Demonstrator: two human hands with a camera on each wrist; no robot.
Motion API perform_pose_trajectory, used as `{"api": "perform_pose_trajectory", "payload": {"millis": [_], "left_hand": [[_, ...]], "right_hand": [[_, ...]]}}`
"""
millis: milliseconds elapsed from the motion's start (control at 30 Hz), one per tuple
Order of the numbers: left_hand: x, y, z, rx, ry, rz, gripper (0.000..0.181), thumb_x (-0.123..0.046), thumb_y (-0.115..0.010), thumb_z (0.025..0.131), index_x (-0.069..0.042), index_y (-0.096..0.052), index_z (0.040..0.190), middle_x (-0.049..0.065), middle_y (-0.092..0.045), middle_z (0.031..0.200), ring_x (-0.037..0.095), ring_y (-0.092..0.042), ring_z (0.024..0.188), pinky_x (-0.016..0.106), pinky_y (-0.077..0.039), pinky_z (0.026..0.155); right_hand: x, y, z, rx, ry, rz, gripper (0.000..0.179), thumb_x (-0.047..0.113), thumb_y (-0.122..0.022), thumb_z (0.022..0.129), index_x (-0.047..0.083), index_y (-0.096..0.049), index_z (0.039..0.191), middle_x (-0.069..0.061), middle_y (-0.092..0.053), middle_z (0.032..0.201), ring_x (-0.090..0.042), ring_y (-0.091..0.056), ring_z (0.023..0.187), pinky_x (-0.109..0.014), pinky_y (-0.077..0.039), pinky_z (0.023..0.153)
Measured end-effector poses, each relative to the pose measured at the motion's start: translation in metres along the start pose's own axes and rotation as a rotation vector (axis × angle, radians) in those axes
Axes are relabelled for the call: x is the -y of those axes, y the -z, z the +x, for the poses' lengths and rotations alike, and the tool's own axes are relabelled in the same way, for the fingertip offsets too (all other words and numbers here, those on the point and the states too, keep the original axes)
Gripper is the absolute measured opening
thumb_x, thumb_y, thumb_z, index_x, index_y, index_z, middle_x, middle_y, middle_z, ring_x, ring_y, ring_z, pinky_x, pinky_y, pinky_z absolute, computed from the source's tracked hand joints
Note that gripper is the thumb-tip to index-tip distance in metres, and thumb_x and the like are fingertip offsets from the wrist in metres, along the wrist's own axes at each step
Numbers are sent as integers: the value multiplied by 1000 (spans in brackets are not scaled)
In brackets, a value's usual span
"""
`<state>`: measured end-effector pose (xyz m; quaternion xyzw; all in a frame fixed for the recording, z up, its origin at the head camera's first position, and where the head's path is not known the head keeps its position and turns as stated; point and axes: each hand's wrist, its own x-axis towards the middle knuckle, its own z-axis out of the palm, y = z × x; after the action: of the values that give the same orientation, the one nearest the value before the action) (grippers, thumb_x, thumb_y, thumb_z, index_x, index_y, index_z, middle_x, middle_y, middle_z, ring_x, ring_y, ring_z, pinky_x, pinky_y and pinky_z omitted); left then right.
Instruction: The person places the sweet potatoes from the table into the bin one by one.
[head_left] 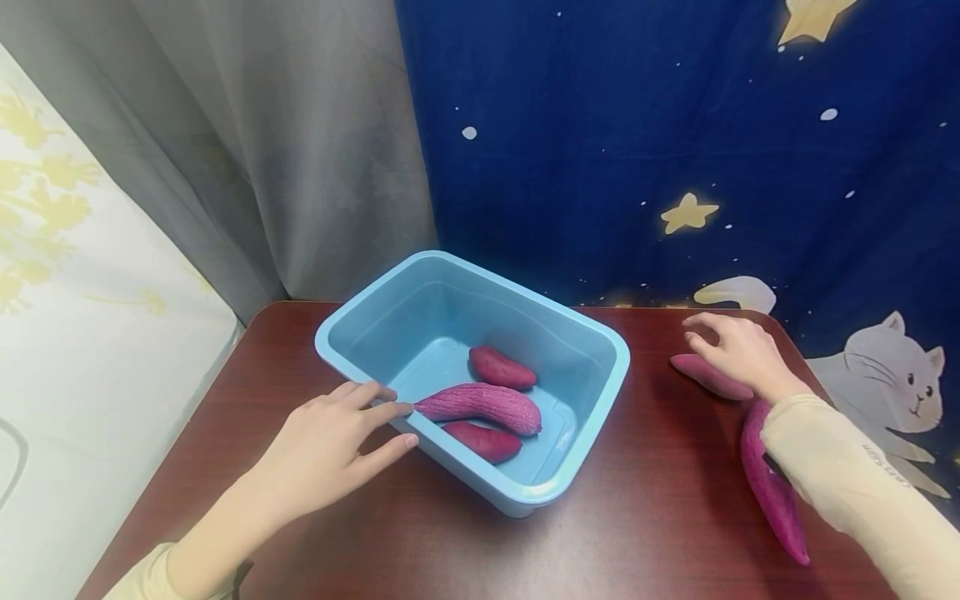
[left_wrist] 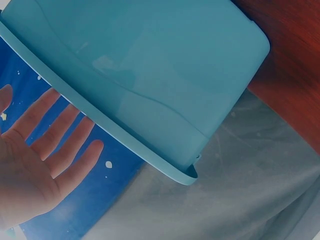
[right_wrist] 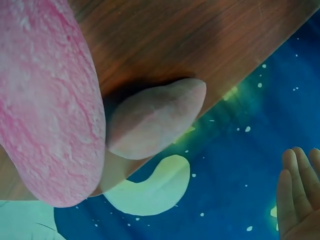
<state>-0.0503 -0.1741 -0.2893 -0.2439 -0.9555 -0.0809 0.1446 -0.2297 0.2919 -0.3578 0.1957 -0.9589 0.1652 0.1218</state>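
A light blue plastic tub (head_left: 592, 346) holds three purple sweet potatoes: a long wrinkled one (head_left: 480, 404) between a smaller far one (head_left: 502, 368) and a near one (head_left: 486, 442). My left hand (head_left: 326, 446) lies at the tub's near-left rim, its fingers extended with fingertips right at the edge, as the left wrist view also shows. Over at the right, my right hand (head_left: 742, 350) hovers above a small sweet potato (head_left: 708, 377) with loosely bent fingers and nothing in its grasp. A large curved sweet potato (head_left: 772, 492) lies partly hidden beneath the right forearm.
Everything stands on a dark red-brown wooden table (head_left: 637, 533). Behind its back edge hang a grey curtain (head_left: 330, 150) and a dark blue curtain (head_left: 562, 167) with stars and a cat. A white patterned cloth (head_left: 97, 317) borders the left side.
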Motion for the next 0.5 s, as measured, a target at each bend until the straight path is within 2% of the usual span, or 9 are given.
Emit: {"api": "perform_pose_trajectory", "payload": {"millis": [500], "left_hand": [[0, 1, 1, 0, 4, -4, 33, -42, -63, 77, -19, -67, 100, -2, -57, 93, 14, -55, 79, 31, -48, 60]], "right_hand": [[-7, -12, -3, 62, -24, 17, 26, 26, -53, 86, 9, -60, 105, -13, -62, 94, -28, -56, 80, -50, -40, 64]]}}
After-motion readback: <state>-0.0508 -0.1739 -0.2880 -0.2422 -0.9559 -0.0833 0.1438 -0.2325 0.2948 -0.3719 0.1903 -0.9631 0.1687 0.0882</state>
